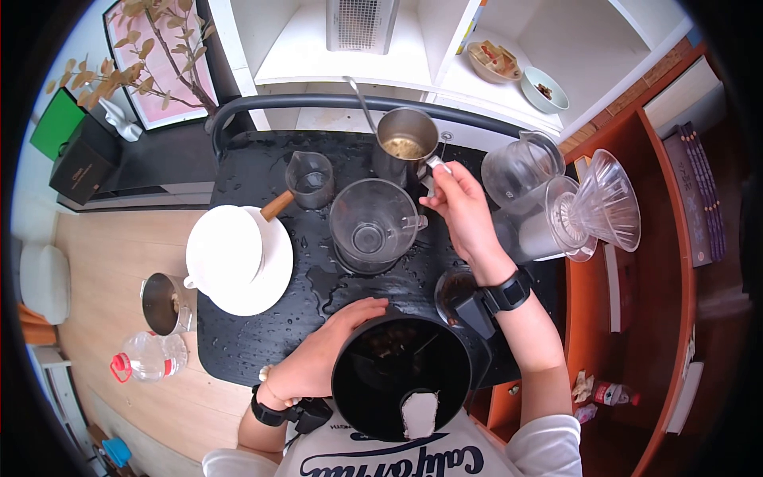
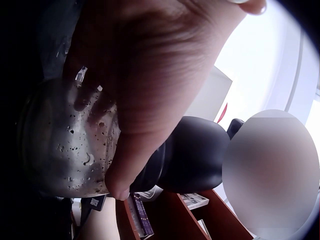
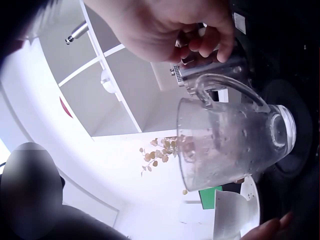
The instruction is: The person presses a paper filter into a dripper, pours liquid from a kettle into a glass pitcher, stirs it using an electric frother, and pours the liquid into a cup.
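While glassware crowds the wet tabletop to its far and right edges, the right hand pinches the steel cup handle, far centre; the left hand rests flat, fingers relaxed, beside the near black bowl.

White plates, glass dripper, poss. water bottle

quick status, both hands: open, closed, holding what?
Left hand: open, fingers lying flat against the rim of the black bucket.
Right hand: closed, fingers gripping the handle of the steel pitcher.
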